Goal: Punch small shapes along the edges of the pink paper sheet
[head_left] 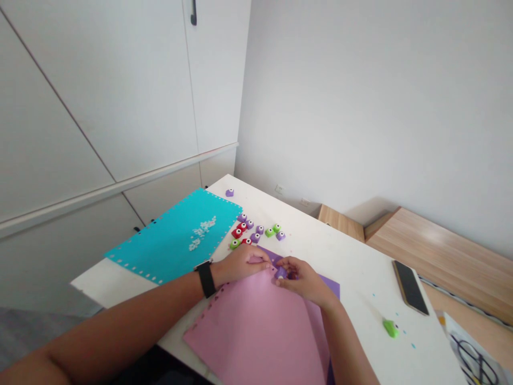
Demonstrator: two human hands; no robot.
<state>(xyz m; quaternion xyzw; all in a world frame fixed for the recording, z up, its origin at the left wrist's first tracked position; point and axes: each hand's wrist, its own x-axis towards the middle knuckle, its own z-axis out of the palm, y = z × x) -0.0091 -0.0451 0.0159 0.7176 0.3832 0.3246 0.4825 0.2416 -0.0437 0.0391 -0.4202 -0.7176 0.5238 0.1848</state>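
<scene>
A pink sheet of paper (264,326), with small punched holes along its left edge, lies in front of me over a purple sheet (332,286). My left hand (242,263) is closed on the pink sheet's far edge, thumb and fingers together. In my right hand (301,279) is a small purple craft punch (280,273), held right at that edge of the pink paper. Whether the paper sits inside the punch's slot I cannot tell. Just beyond my left hand stand several more punches, among them a red punch (237,233) and a green punch (234,244).
A blue sheet (168,251) with a punched border and white paper cutouts (201,231) lies to the left. One purple punch (230,192) stands at the far corner. On the right are a green punch (390,328), blue paper bits and a phone (410,287).
</scene>
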